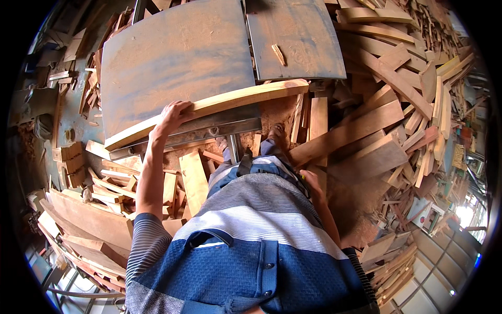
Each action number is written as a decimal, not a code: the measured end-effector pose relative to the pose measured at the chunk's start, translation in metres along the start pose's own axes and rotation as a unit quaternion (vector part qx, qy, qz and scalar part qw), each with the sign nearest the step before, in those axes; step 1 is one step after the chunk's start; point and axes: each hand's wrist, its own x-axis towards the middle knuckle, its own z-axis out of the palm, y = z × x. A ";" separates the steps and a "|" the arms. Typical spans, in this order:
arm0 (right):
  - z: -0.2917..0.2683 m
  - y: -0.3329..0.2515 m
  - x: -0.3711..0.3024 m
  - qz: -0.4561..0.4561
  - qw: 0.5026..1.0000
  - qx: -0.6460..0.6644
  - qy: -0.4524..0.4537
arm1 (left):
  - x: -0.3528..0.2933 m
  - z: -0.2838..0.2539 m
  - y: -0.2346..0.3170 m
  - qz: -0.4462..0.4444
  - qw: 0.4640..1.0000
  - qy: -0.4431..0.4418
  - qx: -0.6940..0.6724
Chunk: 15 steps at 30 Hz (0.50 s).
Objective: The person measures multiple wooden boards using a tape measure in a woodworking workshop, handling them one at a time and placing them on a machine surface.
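Note:
My left hand (172, 116) is closed over a long, pale wooden board (235, 98), fingers across its far side. The board lies slantwise along the near edge of a dusty metal machine table (178, 57), its right end sticking out past the table's corner. Down by my right hip is my right hand (312, 181), fingers curled. A small yellow bit shows beside those fingers; what it belongs to is too hidden to tell.
A second metal table section (303, 44), across a narrow slot, carries a splintered wood scrap (279, 54). Planks (361, 128) are heaped at the right. Offcuts (117, 183) and thick boards (94, 220) crowd the left. Sawdust lies around my feet.

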 end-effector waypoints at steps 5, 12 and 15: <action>0.002 -0.013 0.003 0.024 0.999 -0.020 -0.010 | 0.006 0.007 -0.009 0.049 0.993 0.084 0.064; -0.016 0.053 0.044 0.239 0.970 -0.039 0.002 | 0.003 0.030 -0.016 -0.006 0.990 0.111 0.090; -0.015 0.055 0.046 0.239 0.970 -0.042 -0.001 | 0.000 0.030 -0.009 -0.021 0.989 0.106 0.099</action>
